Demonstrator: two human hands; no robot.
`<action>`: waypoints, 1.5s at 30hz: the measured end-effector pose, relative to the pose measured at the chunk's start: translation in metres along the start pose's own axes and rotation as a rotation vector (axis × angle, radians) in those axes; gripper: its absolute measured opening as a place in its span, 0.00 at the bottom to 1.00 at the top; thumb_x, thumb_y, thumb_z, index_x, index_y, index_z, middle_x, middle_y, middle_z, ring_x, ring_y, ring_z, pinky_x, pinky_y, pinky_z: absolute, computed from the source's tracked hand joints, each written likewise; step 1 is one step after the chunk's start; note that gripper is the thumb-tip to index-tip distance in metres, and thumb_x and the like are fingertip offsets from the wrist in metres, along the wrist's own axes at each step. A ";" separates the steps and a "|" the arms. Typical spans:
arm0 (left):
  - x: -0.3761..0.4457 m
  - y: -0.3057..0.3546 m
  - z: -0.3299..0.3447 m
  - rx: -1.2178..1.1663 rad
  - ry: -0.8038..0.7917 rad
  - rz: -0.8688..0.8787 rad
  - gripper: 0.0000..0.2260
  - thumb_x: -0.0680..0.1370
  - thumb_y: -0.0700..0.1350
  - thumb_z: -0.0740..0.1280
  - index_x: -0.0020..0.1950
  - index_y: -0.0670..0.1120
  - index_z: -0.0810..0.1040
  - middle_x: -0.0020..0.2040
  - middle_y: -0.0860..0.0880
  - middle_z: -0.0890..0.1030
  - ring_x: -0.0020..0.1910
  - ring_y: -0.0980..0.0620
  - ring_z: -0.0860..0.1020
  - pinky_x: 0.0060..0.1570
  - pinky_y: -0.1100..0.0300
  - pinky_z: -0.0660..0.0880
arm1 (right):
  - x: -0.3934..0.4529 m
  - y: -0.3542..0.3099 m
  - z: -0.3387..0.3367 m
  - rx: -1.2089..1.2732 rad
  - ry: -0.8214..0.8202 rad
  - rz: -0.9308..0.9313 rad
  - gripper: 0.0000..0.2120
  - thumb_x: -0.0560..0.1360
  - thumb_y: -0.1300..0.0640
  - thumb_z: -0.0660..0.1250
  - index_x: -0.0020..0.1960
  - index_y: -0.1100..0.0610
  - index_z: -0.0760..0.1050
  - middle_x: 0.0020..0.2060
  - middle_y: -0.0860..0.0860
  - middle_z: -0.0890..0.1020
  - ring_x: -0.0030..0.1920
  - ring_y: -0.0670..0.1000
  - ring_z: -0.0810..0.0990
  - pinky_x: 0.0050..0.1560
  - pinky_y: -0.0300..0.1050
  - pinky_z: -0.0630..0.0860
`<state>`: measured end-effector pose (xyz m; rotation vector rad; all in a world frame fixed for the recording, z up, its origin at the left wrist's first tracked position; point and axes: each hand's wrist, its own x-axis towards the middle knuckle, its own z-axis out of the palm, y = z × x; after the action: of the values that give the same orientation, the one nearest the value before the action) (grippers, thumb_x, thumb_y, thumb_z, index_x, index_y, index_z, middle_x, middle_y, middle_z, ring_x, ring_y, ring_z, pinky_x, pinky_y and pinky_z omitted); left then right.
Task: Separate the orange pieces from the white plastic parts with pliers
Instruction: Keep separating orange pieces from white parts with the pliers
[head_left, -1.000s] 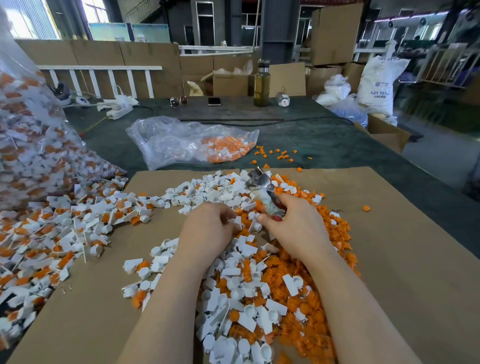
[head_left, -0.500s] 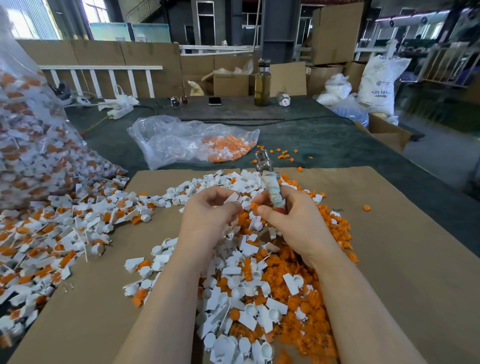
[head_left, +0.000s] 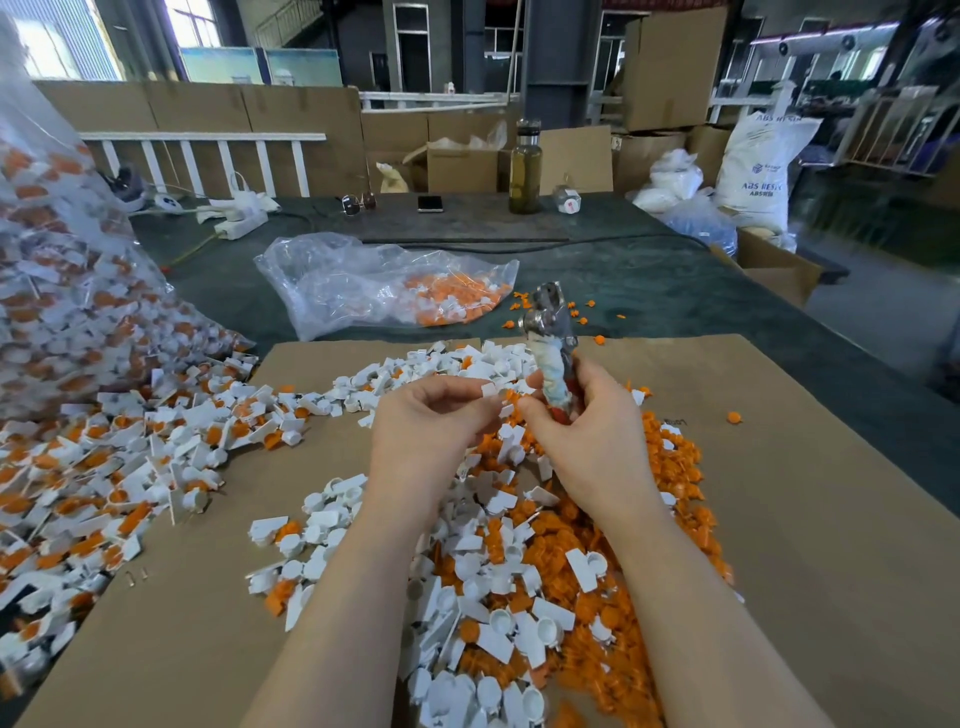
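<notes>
Two hands work above one sheet of cardboard (head_left: 805, 519) on the green bench (head_left: 649, 291). The left hand (head_left: 431, 421) pinches one small white plastic part (head_left: 489, 388) between thumb and fingertips, raised over the heap. The right hand (head_left: 592, 431) grips one pair of pliers (head_left: 553, 338) by the cloth-wrapped handles, metal head pointing up and away; whether its jaws are apart I cannot tell. Under the wrists lies a mixed heap (head_left: 519, 571) of white parts and orange pieces, too many to count. A second spread of uncut parts (head_left: 104, 467) spills at left from one large clear bag (head_left: 62, 270). One smaller clear bag (head_left: 384, 283) with orange and white bits lies beyond the cardboard, a few loose orange pieces (head_left: 576, 314) beside it. Farther back stand one bottle (head_left: 524, 169) and one phone (head_left: 430, 203)
</notes>
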<state>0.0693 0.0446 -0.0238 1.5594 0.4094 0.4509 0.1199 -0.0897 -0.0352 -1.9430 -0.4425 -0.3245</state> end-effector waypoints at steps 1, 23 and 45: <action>0.000 0.000 0.001 0.015 -0.001 0.008 0.04 0.72 0.41 0.77 0.43 0.48 0.85 0.36 0.50 0.86 0.37 0.53 0.86 0.39 0.62 0.80 | 0.000 0.000 0.000 -0.018 0.016 -0.006 0.13 0.73 0.54 0.73 0.56 0.51 0.76 0.44 0.41 0.81 0.46 0.42 0.80 0.48 0.42 0.79; -0.002 -0.004 0.010 0.279 0.017 0.279 0.07 0.72 0.42 0.76 0.40 0.55 0.86 0.35 0.63 0.84 0.37 0.65 0.81 0.35 0.75 0.74 | -0.001 -0.002 0.002 -0.217 0.051 -0.066 0.15 0.72 0.54 0.73 0.57 0.51 0.75 0.44 0.42 0.80 0.45 0.44 0.78 0.41 0.36 0.74; -0.001 -0.003 0.010 0.184 0.106 0.162 0.06 0.72 0.46 0.77 0.39 0.53 0.82 0.34 0.54 0.84 0.37 0.56 0.84 0.38 0.64 0.80 | -0.001 -0.004 0.001 -0.070 0.001 -0.044 0.14 0.73 0.53 0.73 0.58 0.50 0.75 0.46 0.42 0.81 0.47 0.41 0.79 0.45 0.36 0.77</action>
<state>0.0733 0.0353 -0.0275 1.7595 0.4173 0.6378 0.1174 -0.0873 -0.0331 -2.0030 -0.4792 -0.3737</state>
